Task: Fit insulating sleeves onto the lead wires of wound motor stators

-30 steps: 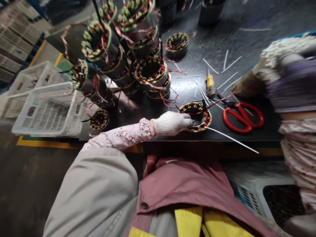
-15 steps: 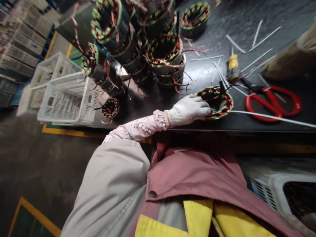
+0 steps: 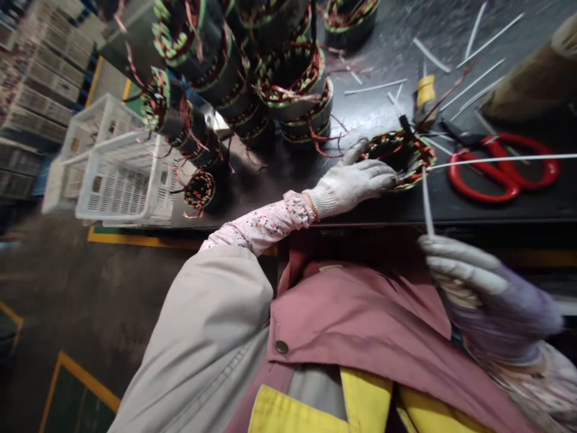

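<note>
A wound ring [image 3: 426, 157] with green and copper-red coils lies on the dark table near its front edge. My left hand [image 3: 356, 181], in a white glove, grips the ring's left rim. Below and to the right, my right hand [image 3: 469, 270], gloved with a purple cuff, is closed on a white cord [image 3: 427, 201] that runs up to the ring's front right rim. Another white length [image 3: 505, 160] stretches right from the ring across the red-handled scissors [image 3: 500, 168]. A black sleeve [image 3: 406, 124] stands at the ring's back edge.
Stacked wound rings [image 3: 293, 84] stand at the back left, with a smaller stack [image 3: 198, 189] beside them. White crates [image 3: 119, 180] are at the left. A yellow-handled tool [image 3: 425, 90], loose white pieces and a brown roll-like object [image 3: 532, 84] lie on the right.
My right hand has come into view at the lower right with the cord. The view has shifted slightly, and my left hand still holds the ring.
</note>
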The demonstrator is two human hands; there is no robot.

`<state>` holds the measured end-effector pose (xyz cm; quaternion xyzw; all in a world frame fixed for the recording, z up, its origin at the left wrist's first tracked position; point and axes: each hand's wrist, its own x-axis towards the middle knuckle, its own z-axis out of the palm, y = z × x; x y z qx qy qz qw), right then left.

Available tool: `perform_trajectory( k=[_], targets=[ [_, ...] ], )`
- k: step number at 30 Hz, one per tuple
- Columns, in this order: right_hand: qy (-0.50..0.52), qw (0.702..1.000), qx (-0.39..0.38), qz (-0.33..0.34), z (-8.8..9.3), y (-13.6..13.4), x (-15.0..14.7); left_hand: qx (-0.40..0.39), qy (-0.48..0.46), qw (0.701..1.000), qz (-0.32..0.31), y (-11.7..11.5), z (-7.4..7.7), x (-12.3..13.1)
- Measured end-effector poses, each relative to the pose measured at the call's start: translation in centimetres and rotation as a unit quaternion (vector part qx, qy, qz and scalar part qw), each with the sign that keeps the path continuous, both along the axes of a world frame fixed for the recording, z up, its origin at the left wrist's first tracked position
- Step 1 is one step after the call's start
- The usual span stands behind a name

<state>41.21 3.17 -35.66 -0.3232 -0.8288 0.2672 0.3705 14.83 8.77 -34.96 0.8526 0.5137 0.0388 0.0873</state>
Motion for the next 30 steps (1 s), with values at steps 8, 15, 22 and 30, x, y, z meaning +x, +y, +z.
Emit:
perform_trajectory(
  k=[8, 15, 22, 30],
  targets=[
    [0.026, 1.0, 0.008, 0.015, -1.5, -1.1, -1.0, 0.012, -0.032, 0.999, 0.02, 0.8, -1.2, 0.0],
    [0.123, 0.991, 0.05, -0.034, -3.4, 2.9, -6.4, 0.029, -0.114, 0.991, 0.068, 0.2, -1.2, 0.0],
    [0.162, 0.97, -0.106, -0.147, -2.8, 4.1, -8.0, 0.039, -0.164, 0.974, 0.152, -0.6, -1.2, 1.0],
    [0.021, 0.993, -0.064, -0.098, 0.3, 4.3, -7.2, 0.077, -0.168, 0.981, 0.059, -0.2, -2.9, 0.2]
  ],
)
